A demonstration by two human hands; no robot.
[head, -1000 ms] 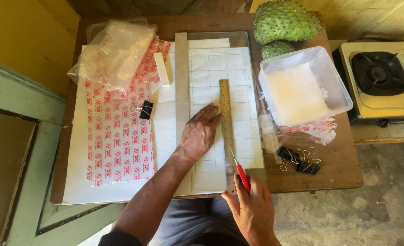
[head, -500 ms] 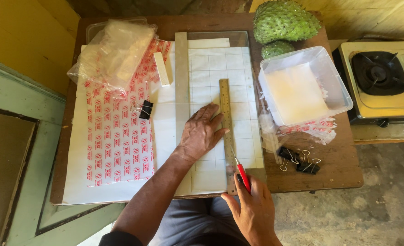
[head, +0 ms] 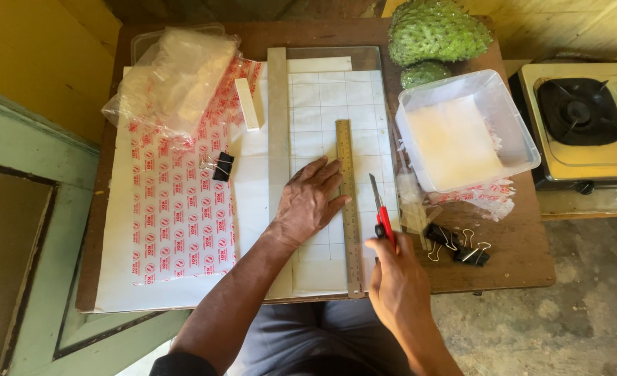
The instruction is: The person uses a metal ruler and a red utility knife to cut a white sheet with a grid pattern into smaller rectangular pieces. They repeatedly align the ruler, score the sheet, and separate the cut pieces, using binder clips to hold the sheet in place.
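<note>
My left hand (head: 310, 202) lies flat on a gridded sheet (head: 326, 111), its fingertips pressing against a long brass-coloured ruler (head: 349, 209) that runs lengthwise down the sheet. Just right of the ruler, my right hand (head: 397, 278) grips a red-handled utility knife (head: 381, 209), blade pointing away from me and raised a little off the ruler's edge. A grey metal straightedge (head: 278, 118) lies parallel on the left of the grid.
Red-printed white sheets (head: 176, 216) cover the left of the brown table (head: 524, 257), with a clear bag (head: 173, 76) on top. A clear plastic tub (head: 462, 132), black binder clips (head: 455, 244), two spiky green fruits (head: 437, 31) and a gas stove (head: 580, 118) stand right.
My right hand has moved away from the ruler's lower end, up and to the right, carrying the knife. The left hand stays pressed on the sheet.
</note>
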